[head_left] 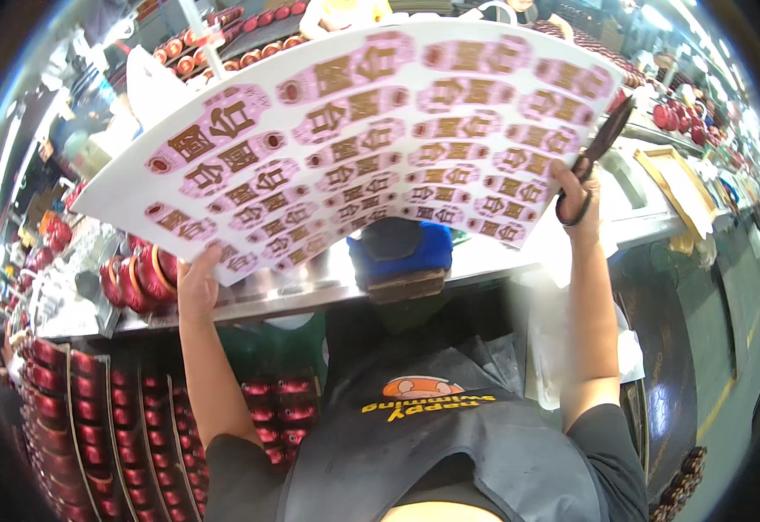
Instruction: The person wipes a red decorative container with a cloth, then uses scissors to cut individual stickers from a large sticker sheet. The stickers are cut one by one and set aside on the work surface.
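A large white sheet [141, 187] printed with rows of pink and gold label shapes is spread wide between my hands above the workbench. At its lower left corner, my left hand [198, 285] is closed on the edge. My right hand [579, 198] grips the right edge and also has a pair of dark scissors [610, 130] in it, a finger through a handle loop. The scissors point up and away, beside the sheet. Most of the bench behind the sheet is hidden.
A blue block with a dark top [397, 239] stands at the bench's near edge [493, 267]. Shiny red rounded pieces [143, 277] sit at left, with racks of more red pieces [53, 404] below. A shallow frame [676, 187] lies at right. Another person [345, 12] is across the bench.
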`<state>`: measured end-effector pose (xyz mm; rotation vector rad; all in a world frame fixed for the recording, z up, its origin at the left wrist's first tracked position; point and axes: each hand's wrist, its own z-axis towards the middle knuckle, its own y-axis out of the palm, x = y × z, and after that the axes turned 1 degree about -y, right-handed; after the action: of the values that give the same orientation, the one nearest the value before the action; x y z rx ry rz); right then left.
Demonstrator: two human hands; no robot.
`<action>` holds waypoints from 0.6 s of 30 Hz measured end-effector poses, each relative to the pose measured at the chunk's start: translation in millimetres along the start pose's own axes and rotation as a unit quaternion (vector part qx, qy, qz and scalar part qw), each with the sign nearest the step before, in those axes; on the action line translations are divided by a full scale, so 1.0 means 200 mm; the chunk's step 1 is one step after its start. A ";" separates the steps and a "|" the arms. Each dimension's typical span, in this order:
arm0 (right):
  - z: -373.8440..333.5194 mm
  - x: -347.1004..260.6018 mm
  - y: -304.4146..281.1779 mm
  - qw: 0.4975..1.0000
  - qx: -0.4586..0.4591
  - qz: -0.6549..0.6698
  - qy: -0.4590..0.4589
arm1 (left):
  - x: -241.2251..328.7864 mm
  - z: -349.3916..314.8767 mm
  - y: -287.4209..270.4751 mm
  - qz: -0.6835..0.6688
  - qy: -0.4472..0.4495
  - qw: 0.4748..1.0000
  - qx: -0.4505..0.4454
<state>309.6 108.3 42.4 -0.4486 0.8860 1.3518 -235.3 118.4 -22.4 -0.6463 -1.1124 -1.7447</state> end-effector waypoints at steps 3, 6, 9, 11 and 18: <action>0.05 0.04 0.07 0.994 -0.072 0.066 -0.039 | 0.00 0.04 -0.05 0.086 0.029 0.996 0.015; 0.12 0.09 0.07 0.984 -0.108 0.097 -0.108 | 0.01 0.07 -0.04 0.080 0.081 0.993 -0.018; 0.16 0.13 0.05 0.982 -0.130 0.101 -0.089 | 0.03 0.08 -0.04 0.093 0.055 0.994 0.013; 0.15 0.13 0.06 0.982 -0.141 0.101 -0.080 | 0.03 0.09 -0.06 0.093 0.048 0.994 0.023; 0.10 0.10 0.15 0.984 -0.114 0.103 -0.085 | 0.01 0.09 -0.07 0.106 0.055 0.993 0.019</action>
<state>286.4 141.2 45.2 -0.4164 0.6520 1.6661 -250.6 134.8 -18.4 -0.6148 -0.9627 -1.5560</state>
